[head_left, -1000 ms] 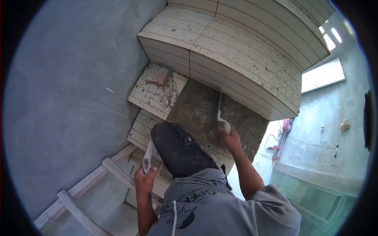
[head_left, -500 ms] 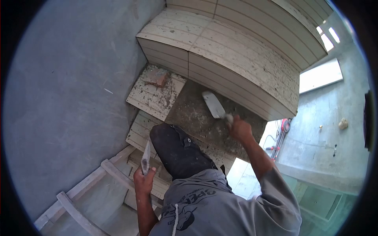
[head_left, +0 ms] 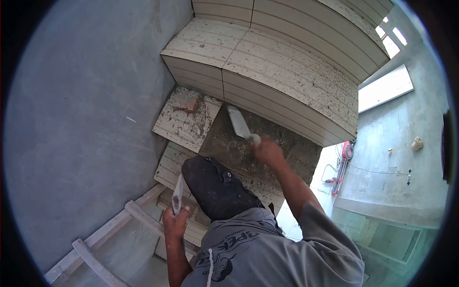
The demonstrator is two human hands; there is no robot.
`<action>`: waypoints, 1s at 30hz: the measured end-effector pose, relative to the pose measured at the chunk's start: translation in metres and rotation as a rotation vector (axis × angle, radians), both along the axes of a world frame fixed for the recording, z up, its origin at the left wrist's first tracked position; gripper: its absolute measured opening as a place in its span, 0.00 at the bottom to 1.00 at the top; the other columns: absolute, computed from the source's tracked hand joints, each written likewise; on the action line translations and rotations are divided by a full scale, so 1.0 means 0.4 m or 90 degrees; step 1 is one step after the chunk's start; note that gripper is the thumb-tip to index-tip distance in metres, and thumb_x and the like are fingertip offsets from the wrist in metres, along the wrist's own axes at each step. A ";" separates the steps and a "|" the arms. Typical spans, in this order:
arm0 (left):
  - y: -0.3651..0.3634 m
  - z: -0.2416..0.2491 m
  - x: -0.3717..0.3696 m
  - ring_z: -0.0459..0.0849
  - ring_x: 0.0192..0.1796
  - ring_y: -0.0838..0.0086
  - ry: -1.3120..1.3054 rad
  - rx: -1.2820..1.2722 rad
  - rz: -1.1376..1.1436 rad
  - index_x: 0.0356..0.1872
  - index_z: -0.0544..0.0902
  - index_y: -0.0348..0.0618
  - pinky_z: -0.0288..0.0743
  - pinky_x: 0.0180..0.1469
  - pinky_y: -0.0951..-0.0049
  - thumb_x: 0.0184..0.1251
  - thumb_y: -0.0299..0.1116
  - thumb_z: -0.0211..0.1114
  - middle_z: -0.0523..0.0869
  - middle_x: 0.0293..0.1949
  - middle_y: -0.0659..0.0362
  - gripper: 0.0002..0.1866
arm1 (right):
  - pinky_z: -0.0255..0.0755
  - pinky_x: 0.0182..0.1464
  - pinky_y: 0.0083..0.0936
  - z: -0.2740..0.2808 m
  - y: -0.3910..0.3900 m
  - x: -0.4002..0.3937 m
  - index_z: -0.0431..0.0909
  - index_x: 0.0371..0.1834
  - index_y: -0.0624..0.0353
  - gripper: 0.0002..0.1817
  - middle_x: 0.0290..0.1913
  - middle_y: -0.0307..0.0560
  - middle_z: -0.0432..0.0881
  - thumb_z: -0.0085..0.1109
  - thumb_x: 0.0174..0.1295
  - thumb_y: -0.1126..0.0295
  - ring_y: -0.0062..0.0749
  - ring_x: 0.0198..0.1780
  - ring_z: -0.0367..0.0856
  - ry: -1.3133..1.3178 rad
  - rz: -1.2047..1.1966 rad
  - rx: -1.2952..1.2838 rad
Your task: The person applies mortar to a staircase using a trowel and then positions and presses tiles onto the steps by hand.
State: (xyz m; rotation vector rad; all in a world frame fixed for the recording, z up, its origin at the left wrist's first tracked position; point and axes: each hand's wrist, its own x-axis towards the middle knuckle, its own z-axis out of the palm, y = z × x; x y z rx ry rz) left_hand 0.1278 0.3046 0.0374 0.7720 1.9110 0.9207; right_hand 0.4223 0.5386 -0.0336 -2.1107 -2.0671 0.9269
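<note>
My right hand (head_left: 267,150) is closed around the handle of a trowel (head_left: 239,123). Its pale flat blade lies over the rough grey-brown patch of stair tread (head_left: 282,136), pointing at the foot of the tiled riser (head_left: 267,105). Left of that patch a cream tile (head_left: 165,119) is spattered with mortar crumbs and carries a broken piece of brick (head_left: 192,105). Lower down, beside my knee, my left hand (head_left: 175,224) grips a narrow, pointed, whitish tool (head_left: 178,193), tip upward; its lower end is hidden in the fingers.
Tiled steps (head_left: 287,60) strewn with crumbs rise ahead. A grey plastered wall (head_left: 86,95) runs along the left, with a wooden ladder-like frame (head_left: 110,225) below it. Beyond the stair's open right side, far down, are a red tool (head_left: 348,150) with a cable and a white panel (head_left: 387,88).
My right hand has swept the trowel to the left across the rough patch, nearer the crumb-covered tile. My left hand keeps its hold, and the view has shifted slightly.
</note>
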 end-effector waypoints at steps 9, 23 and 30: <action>-0.032 -0.003 0.002 0.74 0.24 0.78 0.049 0.013 -0.024 0.30 0.78 0.38 0.69 0.29 0.72 0.59 0.36 0.68 0.77 0.22 0.63 0.11 | 0.75 0.52 0.52 0.028 -0.173 0.135 0.67 0.51 0.71 0.32 0.42 0.75 0.82 0.52 0.67 0.46 0.67 0.48 0.82 -0.053 -0.148 -0.034; -0.006 0.010 0.005 0.71 0.21 0.82 0.001 0.027 0.015 0.30 0.77 0.42 0.65 0.24 0.77 0.60 0.37 0.68 0.75 0.21 0.65 0.11 | 0.72 0.58 0.46 0.039 -0.015 -0.088 0.70 0.54 0.73 0.35 0.49 0.74 0.81 0.58 0.63 0.46 0.65 0.55 0.80 0.226 -0.117 -0.090; 0.020 0.004 0.011 0.72 0.25 0.77 0.023 -0.009 -0.067 0.29 0.78 0.36 0.67 0.29 0.70 0.60 0.36 0.67 0.76 0.20 0.62 0.12 | 0.74 0.53 0.42 -0.081 -0.066 0.067 0.77 0.49 0.69 0.28 0.47 0.66 0.83 0.59 0.63 0.50 0.57 0.52 0.82 0.265 -0.202 -0.025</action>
